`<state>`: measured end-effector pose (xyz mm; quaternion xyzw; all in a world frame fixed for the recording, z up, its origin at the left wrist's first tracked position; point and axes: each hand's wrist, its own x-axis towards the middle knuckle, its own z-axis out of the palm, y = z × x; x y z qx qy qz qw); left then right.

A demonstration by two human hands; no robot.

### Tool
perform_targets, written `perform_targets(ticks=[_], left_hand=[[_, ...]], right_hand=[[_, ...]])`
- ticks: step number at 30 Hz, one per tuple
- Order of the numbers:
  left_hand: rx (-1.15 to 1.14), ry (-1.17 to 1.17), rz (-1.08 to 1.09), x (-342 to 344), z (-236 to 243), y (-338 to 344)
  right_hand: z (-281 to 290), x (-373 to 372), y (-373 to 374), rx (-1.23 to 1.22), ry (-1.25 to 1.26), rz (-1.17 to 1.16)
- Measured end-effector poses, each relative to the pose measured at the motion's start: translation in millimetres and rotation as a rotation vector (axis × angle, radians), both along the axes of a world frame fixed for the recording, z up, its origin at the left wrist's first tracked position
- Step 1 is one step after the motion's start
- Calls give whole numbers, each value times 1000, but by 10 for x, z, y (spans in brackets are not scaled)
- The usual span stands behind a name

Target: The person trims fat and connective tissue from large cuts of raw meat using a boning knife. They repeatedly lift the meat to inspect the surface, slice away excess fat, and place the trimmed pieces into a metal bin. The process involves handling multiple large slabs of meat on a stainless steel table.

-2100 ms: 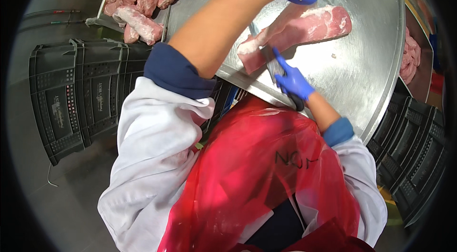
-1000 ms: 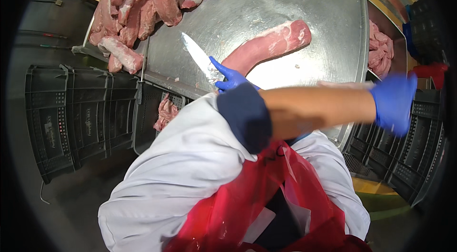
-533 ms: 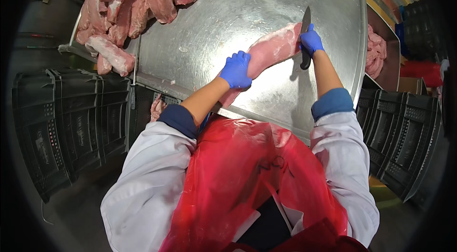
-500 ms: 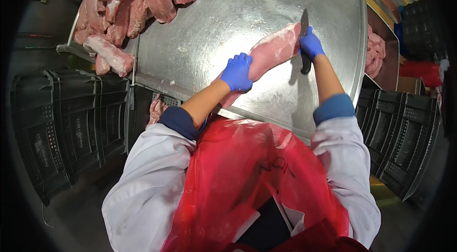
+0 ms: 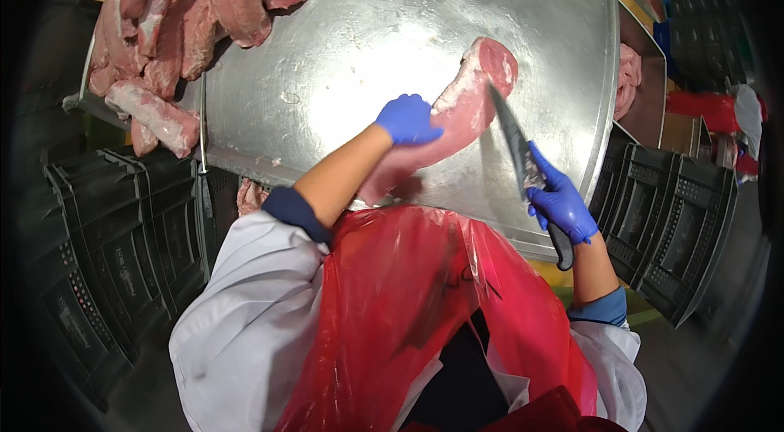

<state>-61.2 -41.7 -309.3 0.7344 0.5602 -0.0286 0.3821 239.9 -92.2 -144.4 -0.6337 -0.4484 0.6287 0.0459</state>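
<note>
A long strip of raw pink meat (image 5: 457,122) lies slantwise on the metal table, its far end curved and rounded, its near end reaching the table's front edge. My left hand (image 5: 408,119), in a blue glove, is closed on the strip's left side around its middle, with some fingers hidden. In my right hand (image 5: 565,205), also gloved in blue, is a knife (image 5: 514,138) with a dark handle. The blade points away and to the left, and its tip is seen against the far end of the strip; whether it touches cannot be told.
Raw meat pieces (image 5: 196,7) are heaped at the table's (image 5: 563,48) far left. Black crates (image 5: 122,220) stand at the left and more crates (image 5: 653,220) at the right. A metal bin (image 5: 649,81) beyond the right edge holds pink meat (image 5: 627,77). A red apron (image 5: 392,301) covers my front.
My right hand has drawn the knife back toward me from the strip's far end, its blade now slanting left. The strip's far end looks more curled. My left hand stays on the meat.
</note>
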Motion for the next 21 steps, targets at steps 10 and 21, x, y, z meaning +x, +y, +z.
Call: perform_targets(ticks=[10,21], left_hand=[[-7,-160,476,720,-336,1526],[30,-666,699,735,-325,1174]], right_hand=[[-887,126,567,400,55,-355],[-1610,-458,1335,600,-282,166]])
